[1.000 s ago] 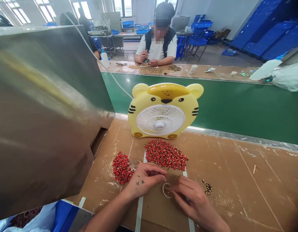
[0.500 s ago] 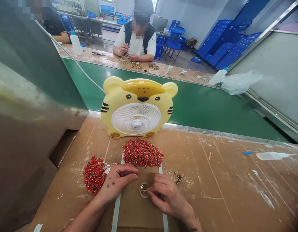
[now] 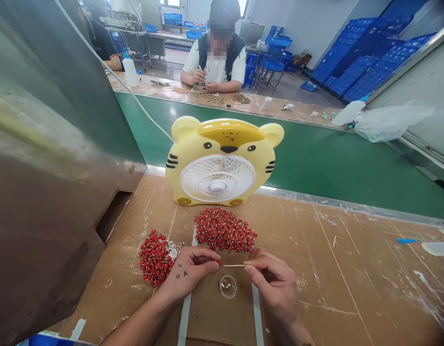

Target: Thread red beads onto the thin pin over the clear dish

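My left hand (image 3: 193, 270) pinches a small red piece (image 3: 218, 262) between thumb and fingertips. Facing it, my right hand (image 3: 274, 281) grips a thin wooden toothpick (image 3: 234, 265), its tip pointing left, close to the red piece. Just below the toothpick, a small clear round dish (image 3: 228, 287) sits on the cardboard; what is in it is hard to make out. Beyond my hands lies a large pile of red pieces (image 3: 224, 229) with pale and dark ends. A smaller red pile (image 3: 155, 258) is left of my left hand.
A yellow animal-faced fan (image 3: 222, 161) stands behind the piles. To the left rises a large metal housing (image 3: 63, 168). A person (image 3: 218, 57) works across the green divider (image 3: 315, 158). White bottles (image 3: 131, 71) and a plastic bag (image 3: 391, 124) rest on the far ledge.
My right hand has lifted the toothpick out of the clear dish and brought it up beside the red piece. My left hand keeps its pinch. The camera view has swung about.
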The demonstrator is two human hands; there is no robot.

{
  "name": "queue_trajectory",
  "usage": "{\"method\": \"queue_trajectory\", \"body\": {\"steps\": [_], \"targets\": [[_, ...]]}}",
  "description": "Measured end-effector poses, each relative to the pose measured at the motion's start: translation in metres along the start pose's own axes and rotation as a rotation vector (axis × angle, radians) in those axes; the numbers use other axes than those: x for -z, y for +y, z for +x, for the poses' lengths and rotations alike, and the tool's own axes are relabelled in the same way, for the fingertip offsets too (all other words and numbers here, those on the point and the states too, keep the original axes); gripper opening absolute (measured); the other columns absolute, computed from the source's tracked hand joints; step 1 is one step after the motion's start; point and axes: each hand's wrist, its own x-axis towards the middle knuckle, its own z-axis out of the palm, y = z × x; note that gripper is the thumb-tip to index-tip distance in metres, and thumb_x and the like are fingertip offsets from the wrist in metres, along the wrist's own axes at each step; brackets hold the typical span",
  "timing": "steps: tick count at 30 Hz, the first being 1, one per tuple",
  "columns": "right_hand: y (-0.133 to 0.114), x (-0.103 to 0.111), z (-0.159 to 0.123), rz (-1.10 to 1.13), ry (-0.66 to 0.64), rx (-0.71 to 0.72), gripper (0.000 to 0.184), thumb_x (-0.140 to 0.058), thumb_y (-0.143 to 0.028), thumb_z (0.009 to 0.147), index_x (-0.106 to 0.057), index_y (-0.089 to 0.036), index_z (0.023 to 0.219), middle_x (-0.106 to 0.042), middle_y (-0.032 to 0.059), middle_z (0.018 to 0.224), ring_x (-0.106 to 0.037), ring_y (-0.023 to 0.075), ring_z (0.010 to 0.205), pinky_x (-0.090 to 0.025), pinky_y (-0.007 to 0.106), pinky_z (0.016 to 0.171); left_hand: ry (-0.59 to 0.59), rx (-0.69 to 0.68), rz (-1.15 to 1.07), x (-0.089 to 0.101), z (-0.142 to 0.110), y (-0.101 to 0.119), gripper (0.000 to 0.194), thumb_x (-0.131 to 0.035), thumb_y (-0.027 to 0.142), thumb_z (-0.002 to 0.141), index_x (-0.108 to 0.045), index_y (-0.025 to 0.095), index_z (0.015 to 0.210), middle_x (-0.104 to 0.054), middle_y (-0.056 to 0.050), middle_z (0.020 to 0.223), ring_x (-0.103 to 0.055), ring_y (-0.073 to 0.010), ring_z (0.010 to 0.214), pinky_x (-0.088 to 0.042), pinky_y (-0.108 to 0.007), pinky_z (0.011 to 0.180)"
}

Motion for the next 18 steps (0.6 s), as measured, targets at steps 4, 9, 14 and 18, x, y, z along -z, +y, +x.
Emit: {"method": "queue_trajectory", "body": {"steps": [4,9,14,18], "targets": [[-0.003,-0.004,0.005,-0.049,-0.020,0.011,0.023,-0.061,-0.028,0.089,-0.072,-0.019,0.071,-0.055,0.0008,0.056,-0.051,0.0146,0.051,-0.038,0.026,0.048,-0.021,0.003,0.004,0.000,-0.001,-0.001,0.017,-0.082,0.029,0.066,-0.079,0.016,0.078,-0.073,-0.002,0.070,-0.061,-0.0138,0.063,-0.044,-0.023,0.061],[-0.001,-0.007,0.006,-0.103,-0.037,0.021,0.022,-0.061,-0.028,0.090,-0.071,-0.019,0.072,-0.056,0.0004,0.057,-0.052,0.0144,0.051,-0.038,0.026,0.049,-0.025,0.000,0.005,0.000,-0.001,0.000,0.016,-0.082,0.029,0.066,-0.079,0.017,0.077,-0.073,-0.002,0.070,-0.062,-0.0136,0.063,-0.045,-0.023,0.061],[0.003,0.004,0.003,-0.079,-0.029,-0.001,0.027,-0.058,-0.032,0.092,-0.067,-0.019,0.070,-0.053,0.0001,0.059,-0.050,0.0151,0.054,-0.037,0.026,0.051,-0.006,-0.013,0.048,0.000,0.000,0.001,0.017,-0.083,0.028,0.065,-0.079,0.017,0.077,-0.073,-0.003,0.069,-0.062,-0.0148,0.064,-0.046,-0.024,0.062],[0.000,0.012,-0.003,-0.136,-0.220,-0.002,0.026,-0.058,-0.032,0.093,-0.067,-0.019,0.072,-0.054,-0.0003,0.059,-0.051,0.0147,0.056,-0.037,0.026,0.052,-0.031,0.007,0.044,0.001,0.001,0.001,0.020,-0.085,0.028,0.062,-0.080,0.016,0.078,-0.073,-0.003,0.069,-0.063,-0.0147,0.064,-0.045,-0.023,0.062]]}}
